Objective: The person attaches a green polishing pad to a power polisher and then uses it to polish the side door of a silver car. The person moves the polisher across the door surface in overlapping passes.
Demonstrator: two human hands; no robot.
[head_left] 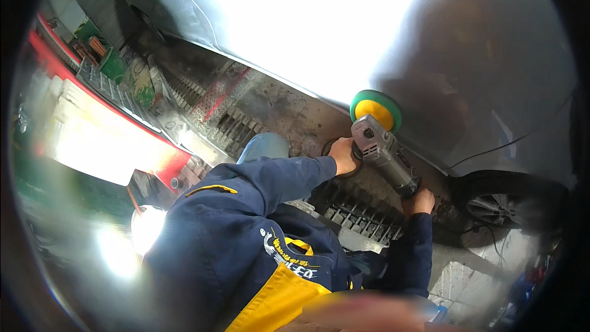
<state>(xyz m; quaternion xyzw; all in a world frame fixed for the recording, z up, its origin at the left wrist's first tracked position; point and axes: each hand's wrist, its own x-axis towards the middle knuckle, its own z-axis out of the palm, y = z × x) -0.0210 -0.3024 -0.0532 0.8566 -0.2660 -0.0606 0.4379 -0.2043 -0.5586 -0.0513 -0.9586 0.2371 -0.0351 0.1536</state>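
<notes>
A grey electric polisher (387, 158) is held up against the lower side of a grey car body (473, 86). Its round pad (398, 114), green with a yellow backing, faces the panel. Whether the pad presses on the paint or spins I cannot tell. My left hand (344, 155) is closed at the side of the tool's head, around what looks like a side handle, partly hidden. Lower down, my right hand (420, 201) wraps the rear end of the tool body. Both arms wear dark blue sleeves.
A car wheel (507, 200) stands right of my right hand. Thin dark cable (491, 147) runs across the panel. Slotted floor grating (362, 218) lies below the tool. To the left are a red-edged, brightly lit surface (104, 132) and a green container (112, 64).
</notes>
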